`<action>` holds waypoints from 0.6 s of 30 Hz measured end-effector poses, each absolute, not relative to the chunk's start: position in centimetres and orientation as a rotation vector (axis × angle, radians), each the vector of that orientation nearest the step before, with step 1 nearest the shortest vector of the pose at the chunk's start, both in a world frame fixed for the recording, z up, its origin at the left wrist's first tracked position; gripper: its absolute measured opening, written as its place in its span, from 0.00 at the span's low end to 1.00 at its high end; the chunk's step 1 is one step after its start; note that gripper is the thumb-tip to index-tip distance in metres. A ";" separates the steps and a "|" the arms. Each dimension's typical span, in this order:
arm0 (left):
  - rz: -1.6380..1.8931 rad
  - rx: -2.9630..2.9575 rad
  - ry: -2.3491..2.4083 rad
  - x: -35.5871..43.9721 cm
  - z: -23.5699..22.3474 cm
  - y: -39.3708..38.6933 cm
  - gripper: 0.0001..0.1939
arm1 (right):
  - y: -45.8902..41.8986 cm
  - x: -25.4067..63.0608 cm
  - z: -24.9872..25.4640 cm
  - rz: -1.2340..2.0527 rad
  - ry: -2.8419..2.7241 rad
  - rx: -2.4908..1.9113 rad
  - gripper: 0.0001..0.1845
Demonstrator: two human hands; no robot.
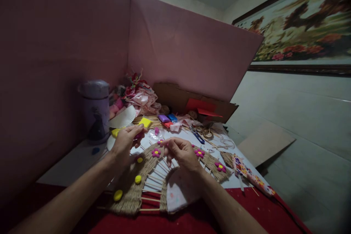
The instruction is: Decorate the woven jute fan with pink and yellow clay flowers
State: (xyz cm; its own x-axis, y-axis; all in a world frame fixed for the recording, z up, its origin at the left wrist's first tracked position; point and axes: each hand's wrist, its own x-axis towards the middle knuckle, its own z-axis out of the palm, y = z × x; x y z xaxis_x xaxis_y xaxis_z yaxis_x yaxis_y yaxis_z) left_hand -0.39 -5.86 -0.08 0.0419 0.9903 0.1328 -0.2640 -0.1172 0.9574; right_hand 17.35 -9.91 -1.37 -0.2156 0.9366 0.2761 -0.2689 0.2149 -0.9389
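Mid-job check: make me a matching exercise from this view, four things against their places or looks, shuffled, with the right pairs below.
Things
1. Tan woven twine fan-shaped piece
2. Lilac cylindrical flask
3. Blue-handled metal hand tool
4. Brown-framed colourful picture

Places or looks
A. On the pale wall at the right
B. Beside the pink panel at the left
C. Bearing magenta-petalled flowers and yellow discs
D. On the table, beyond the right hand

Pairs: 1-C, 2-B, 3-D, 4-A

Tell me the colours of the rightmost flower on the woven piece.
The flower has magenta petals around a yellow centre; head view.
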 end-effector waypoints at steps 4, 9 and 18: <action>1.425 1.220 1.183 -1.4 -0.1 -4.8 0.16 | -10.1 17.1 -1.3 1.270 -1.291 -0.730 0.15; 1.102 1.542 1.416 -3.3 -0.3 -3.3 0.14 | -10.2 17.3 -1.3 1.179 -1.343 -0.844 0.14; 0.656 1.662 1.293 -4.0 -0.4 -3.2 0.11 | -10.1 16.6 -1.5 0.875 -1.717 -0.981 0.02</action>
